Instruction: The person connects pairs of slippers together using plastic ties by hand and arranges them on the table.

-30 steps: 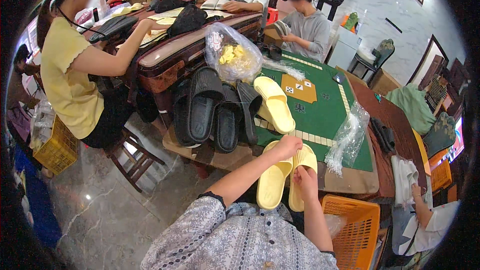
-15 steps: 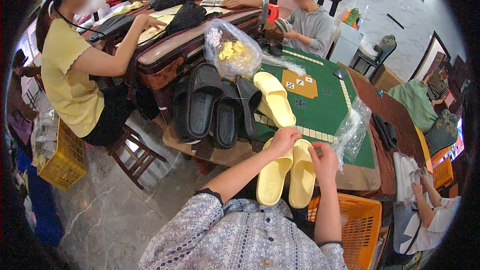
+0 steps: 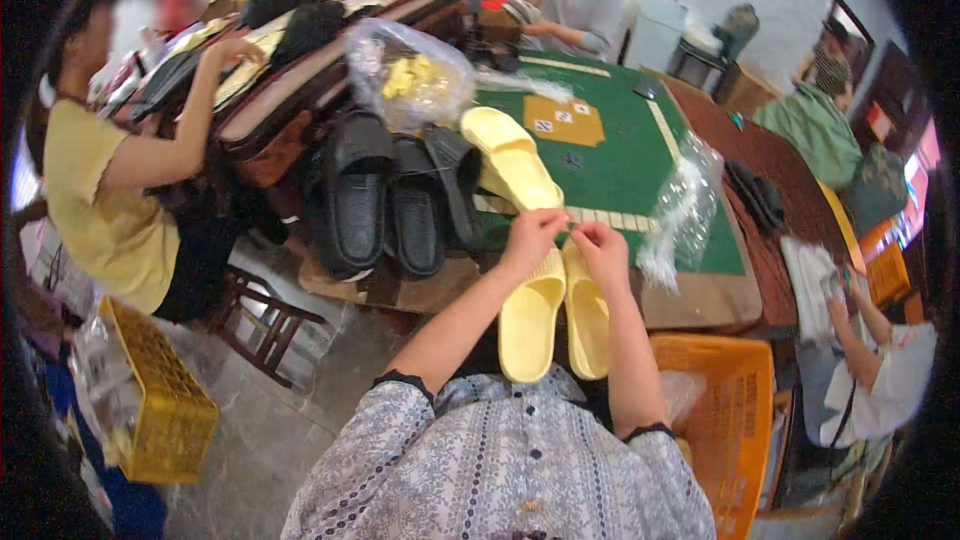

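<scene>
Two pale yellow slippers hang side by side at the table's near edge, toes away from me: the left slipper (image 3: pixel 528 332) and the right slipper (image 3: pixel 588 320). My left hand (image 3: pixel 535 238) is closed in a pinch just beyond the left slipper's toe. Close beside it, my right hand (image 3: pixel 603 252) pinches too, its fingers over the right slipper's toe end. Whatever sits between the fingertips is too small to make out. Another yellow slipper (image 3: pixel 510 157) lies on the table just ahead of my hands. Several black slippers (image 3: pixel 357 200) stand to its left.
A clear bag with yellow pieces (image 3: pixel 408 77) sits behind the black slippers. Crumpled clear plastic (image 3: pixel 687 205) lies on the green tabletop (image 3: pixel 620 162). An orange crate (image 3: pixel 735 415) stands at my right. Co-workers sit around, including a person in yellow (image 3: pixel 110 200) at left.
My hands have come closer together, fingertips nearly meeting above the slippers' toes. The right slipper has turned and is partly covered by my right hand. The whole view has shifted.
</scene>
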A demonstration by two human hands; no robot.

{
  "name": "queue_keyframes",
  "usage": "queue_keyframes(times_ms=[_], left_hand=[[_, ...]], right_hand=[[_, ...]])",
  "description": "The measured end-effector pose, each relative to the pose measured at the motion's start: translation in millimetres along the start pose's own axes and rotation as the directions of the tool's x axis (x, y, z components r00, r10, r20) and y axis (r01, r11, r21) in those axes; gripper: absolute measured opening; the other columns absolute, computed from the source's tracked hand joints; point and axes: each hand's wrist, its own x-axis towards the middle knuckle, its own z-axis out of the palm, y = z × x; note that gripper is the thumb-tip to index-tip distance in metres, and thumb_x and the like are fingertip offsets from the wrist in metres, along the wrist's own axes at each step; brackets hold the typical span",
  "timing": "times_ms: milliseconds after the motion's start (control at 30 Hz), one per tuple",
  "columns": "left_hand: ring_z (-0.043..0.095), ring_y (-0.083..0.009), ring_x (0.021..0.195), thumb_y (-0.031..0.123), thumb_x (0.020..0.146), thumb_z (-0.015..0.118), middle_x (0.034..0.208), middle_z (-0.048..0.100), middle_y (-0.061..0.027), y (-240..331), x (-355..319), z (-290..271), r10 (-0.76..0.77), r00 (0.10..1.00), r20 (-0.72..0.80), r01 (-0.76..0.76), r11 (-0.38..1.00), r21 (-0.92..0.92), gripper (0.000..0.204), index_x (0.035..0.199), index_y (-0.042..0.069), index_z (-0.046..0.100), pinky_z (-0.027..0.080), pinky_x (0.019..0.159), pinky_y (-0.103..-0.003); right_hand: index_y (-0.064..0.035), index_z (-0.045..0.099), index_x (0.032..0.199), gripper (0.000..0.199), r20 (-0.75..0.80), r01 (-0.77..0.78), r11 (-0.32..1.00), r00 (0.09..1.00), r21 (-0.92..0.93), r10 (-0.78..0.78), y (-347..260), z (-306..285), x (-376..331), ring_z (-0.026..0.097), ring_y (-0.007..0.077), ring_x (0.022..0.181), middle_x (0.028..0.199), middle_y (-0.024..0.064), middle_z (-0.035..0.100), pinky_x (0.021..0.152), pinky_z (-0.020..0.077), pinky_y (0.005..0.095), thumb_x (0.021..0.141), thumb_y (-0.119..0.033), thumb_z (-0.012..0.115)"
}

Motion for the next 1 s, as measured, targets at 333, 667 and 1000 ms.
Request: queue_keyframes(times_ms=[333, 667, 1000], left_hand=[[0.059, -0.0071, 0.072, 0.014, 0.089, 0.064, 0.08, 0.069, -0.0013, 16.2, -3.3, -1.8, -0.047, 0.996, -0.081, 0.043, 0.997, -0.056, 0.017, 0.097, -0.001, 0.071, 0.048, 0.066, -0.023], [0.064, -0.0115, 0.079, 0.009, 0.093, 0.056, 0.086, 0.069, -0.0061, 4.3, -0.2, 0.1, -0.021, 1.0, 0.023, 0.021, 1.0, -0.016, 0.019, 0.104, -0.001, 0.068, 0.051, 0.074, -0.026], [0.068, -0.0131, 0.075, 0.011, 0.087, 0.066, 0.083, 0.071, -0.0093, 15.4, -4.9, 5.6, -0.089, 0.996, 0.01, 0.089, 0.995, -0.034, 0.02, 0.1, -0.004, 0.069, 0.053, 0.069, -0.025]], right_hand=[[0.0003, 0.067, 0.096, 0.017, -0.138, 0.01, 0.995, 0.99, 0.095, 0.003, -1.5, -0.4, -9.0, 0.059, 0.0128, 0.068, 0.079, 0.0077, 0.066, 0.065, 0.0479, 0.0275, 0.089, -0.015, 0.063], [-0.0012, 0.066, 0.095, 0.015, -0.087, 0.062, 0.971, 0.995, 0.232, -0.043, -4.4, 0.4, -12.2, 0.052, 0.0043, 0.065, 0.076, -0.0012, 0.063, 0.058, 0.0438, 0.022, 0.087, -0.014, 0.067], [-0.0012, 0.07, 0.095, 0.015, -0.13, 0.096, 0.972, 0.989, 0.214, -0.069, 2.4, 2.1, -12.0, 0.054, 0.0067, 0.063, 0.08, 0.0038, 0.068, 0.058, 0.0452, 0.0227, 0.086, -0.012, 0.067]])
